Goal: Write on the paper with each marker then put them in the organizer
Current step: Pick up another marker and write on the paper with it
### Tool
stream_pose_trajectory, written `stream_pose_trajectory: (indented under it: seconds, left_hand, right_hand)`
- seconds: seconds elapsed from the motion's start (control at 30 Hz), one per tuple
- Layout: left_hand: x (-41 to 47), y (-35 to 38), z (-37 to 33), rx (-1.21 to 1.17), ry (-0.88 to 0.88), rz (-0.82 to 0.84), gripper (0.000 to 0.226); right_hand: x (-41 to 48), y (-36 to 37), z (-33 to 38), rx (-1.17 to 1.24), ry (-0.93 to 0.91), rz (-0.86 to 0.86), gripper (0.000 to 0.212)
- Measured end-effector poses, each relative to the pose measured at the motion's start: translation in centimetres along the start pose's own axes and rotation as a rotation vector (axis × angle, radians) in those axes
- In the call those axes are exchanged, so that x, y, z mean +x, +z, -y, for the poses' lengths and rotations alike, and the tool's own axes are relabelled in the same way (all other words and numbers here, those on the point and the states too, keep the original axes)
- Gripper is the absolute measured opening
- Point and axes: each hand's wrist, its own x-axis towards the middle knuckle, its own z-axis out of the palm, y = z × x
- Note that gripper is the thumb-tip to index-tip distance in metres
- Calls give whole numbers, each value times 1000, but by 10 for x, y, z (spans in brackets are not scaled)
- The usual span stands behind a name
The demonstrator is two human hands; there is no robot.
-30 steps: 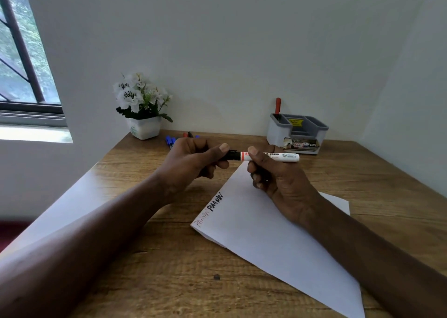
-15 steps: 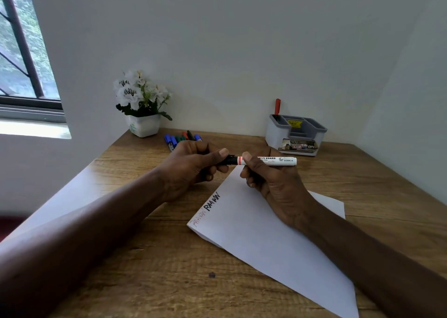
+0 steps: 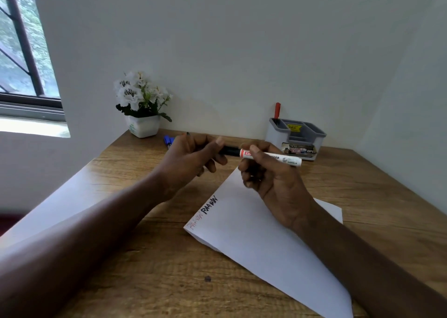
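A white-barrelled black marker is held level above the desk. My right hand grips its barrel. My left hand pinches its black cap at the other end. Below lies a white sheet of paper with a word in red and the same word in black near its left corner. The grey organizer stands at the back right with a red marker upright in it. Blue markers lie behind my left hand, partly hidden.
A white pot of white flowers stands at the back left of the wooden desk. White walls close the back and right. A window is at the far left.
The two hands have stayed together on the marker, with the cap end now tight against the barrel. The camera has shifted slightly.
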Motion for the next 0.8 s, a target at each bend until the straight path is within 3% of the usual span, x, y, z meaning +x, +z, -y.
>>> stream_pose_trajectory:
  seconds: [0.1, 0.17, 0.23, 0.37, 0.4, 0.5, 0.63, 0.8]
  left_hand:
    - [5, -11, 6, 569, 223, -88, 40]
    - [5, -16, 6, 845, 284, 1, 45]
    - [4, -14, 5, 891, 172, 162, 60]
    - [2, -3, 7, 904, 13, 400, 75]
    - [2, -3, 7, 916, 2, 426, 73]
    - [1, -5, 6, 1018, -21, 473, 70]
    - [4, -3, 12, 1119, -44, 529, 65]
    - [8, -2, 16, 1129, -42, 541, 62]
  right_hand:
    - [5, -6, 5, 13, -84, -27, 37]
    - [7, -14, 7, 66, -91, -40, 52]
    - [8, -18, 12, 70, -77, -84, 56]
    - [12, -23, 12, -254, -119, -346, 19]
    - [14, -27, 9, -338, -134, -385, 20]
    - [14, -34, 3, -467, -176, -405, 35]
    - [16, -36, 6, -487, -150, -445, 76]
    - [44, -44, 31, -491, -153, -491, 76]
